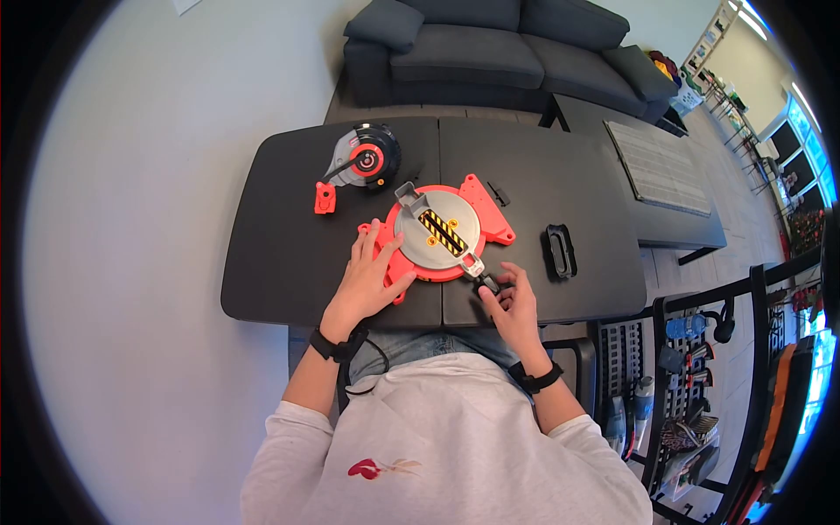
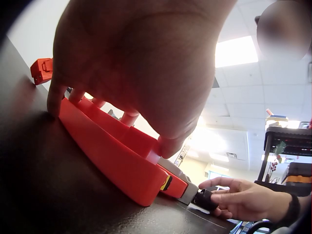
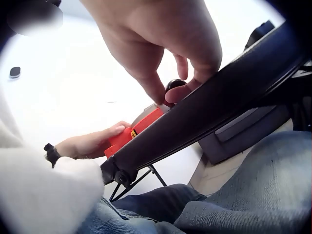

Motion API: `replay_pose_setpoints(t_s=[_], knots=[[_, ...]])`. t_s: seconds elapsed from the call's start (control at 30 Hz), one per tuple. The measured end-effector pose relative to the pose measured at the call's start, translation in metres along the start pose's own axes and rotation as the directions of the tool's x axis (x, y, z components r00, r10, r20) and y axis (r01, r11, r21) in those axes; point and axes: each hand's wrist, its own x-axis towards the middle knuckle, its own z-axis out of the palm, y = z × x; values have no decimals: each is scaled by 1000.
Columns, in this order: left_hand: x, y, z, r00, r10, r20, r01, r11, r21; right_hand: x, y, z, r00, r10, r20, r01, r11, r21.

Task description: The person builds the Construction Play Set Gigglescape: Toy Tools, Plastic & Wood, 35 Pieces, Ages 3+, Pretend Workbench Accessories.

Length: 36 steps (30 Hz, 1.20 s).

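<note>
A round grey turntable [image 1: 420,229] with a yellow-and-black striped slot sits in a red base [image 1: 500,229] on the table. My left hand [image 1: 363,278] rests with spread, fairly straight fingers across the near left part of the base; in the left wrist view, the hand [image 2: 141,63] arches over the red wall [image 2: 107,151]. With thumb and fingers, my right hand [image 1: 516,308] pinches the black knob [image 1: 487,284] at the end of the grey arm [image 1: 473,266]. The right wrist view shows this hand [image 3: 165,39] at the knob [image 3: 174,86], its fingers partly hiding it.
A grey-and-black toy saw head [image 1: 366,156] with a red handle [image 1: 325,199] lies at the back left of the table [image 1: 280,271]. A black oval frame [image 1: 560,252] lies at the right, a small black part [image 1: 499,193] behind the base. A shelf rack stands right of the table.
</note>
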Motion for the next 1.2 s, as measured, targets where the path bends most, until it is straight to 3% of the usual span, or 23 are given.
replay_pose_setpoints(t_s=[0.07, 0.27, 0.47, 0.67, 0.77, 0.87, 1.07, 1.2], knots=[[0, 0, 1, 1000, -5, 7, 5, 1000, -1, 3, 21, 0, 999, 31, 38, -30, 999, -22], [0, 1, -1, 1000, -9, 8, 9, 1000, -14, 0, -16, -2, 1000, 4, 0, -4, 1000, -15], [0, -1, 0, 1000, -6, 9, 6, 1000, -10, 3, 7, -1, 998, -51, 23, 53, 995, -83], [0, -6, 5, 1000, -6, -10, 6, 1000, -4, 1, -6, 0, 1000, 17, -15, -17, 1000, -7], [1, -8, 7, 1000, 2, -17, -2, 1000, 11, 3, 15, 1, 1000, -28, 8, 29, 996, -87], [0, -7, 7, 1000, 4, -19, -4, 1000, 5, 1, -4, -2, 998, -53, 34, 56, 994, -91], [0, -6, 5, 1000, 1, -8, -1, 1000, 6, 3, 11, 3, 999, 4, -38, -5, 999, -40], [0, -5, 3, 1000, 1, -3, -1, 1000, 6, 1, -2, -2, 999, -32, 21, 34, 994, -104]])
